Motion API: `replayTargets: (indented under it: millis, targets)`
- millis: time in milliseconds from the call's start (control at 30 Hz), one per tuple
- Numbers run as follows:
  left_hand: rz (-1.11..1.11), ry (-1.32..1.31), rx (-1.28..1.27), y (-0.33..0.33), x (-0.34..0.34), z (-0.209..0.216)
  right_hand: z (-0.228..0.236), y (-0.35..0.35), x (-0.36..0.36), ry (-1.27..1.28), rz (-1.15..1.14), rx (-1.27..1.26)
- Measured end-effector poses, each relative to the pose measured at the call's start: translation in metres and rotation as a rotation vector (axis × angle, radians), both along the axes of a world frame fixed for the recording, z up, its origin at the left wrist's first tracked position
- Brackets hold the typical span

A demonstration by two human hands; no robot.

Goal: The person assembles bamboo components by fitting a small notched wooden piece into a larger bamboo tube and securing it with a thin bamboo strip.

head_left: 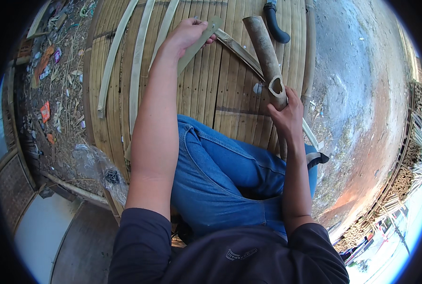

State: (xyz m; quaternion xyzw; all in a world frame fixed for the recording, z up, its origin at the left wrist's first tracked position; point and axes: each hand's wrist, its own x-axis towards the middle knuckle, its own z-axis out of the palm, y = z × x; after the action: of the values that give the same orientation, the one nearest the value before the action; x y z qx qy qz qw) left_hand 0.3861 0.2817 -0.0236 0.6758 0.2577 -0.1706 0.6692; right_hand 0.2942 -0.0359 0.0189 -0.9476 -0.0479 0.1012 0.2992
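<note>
The left hand (191,37), in the upper middle of the frame, is closed around a flat piece (188,59) of dull green-grey, thumb on top and fingertips showing at its far edge. The piece slants from upper right to lower left, its lower end partly behind the forearm; what it is made of cannot be told.

The right hand (290,112), right of the middle, grasps the lower end of a bamboo tube (262,46), thumb on one side and fingers on the other. The tube leans up and left toward the top of the frame, and an oval opening is cut in its side just above the hand. A narrow strip (239,51) runs slantwise from beside the left hand to the tube and passes behind it.

Three pale slats (139,57) lie lengthwise on the bamboo table (201,94) in the upper left. A dark bent pipe (277,31) stands near the tube's top, apart from it. Blue jeans (220,175) fill the lower middle. A clear plastic bag (99,168) is at the left, and stacked poles (403,180) line the far right.
</note>
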Motion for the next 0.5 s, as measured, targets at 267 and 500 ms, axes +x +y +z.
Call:
replayTargets:
  millis: [267,500]
  targets:
    - [-0.12,-0.048,0.078,0.0014,0.0013,-0.0087,-0.0027,-0.0026,0.001,0.048,-0.008,0.017]
    - [-0.125,-0.044,0.119,0.0016,0.0014,-0.0099,-0.0061,-0.0012,-0.002,-0.022,0.01,-0.017]
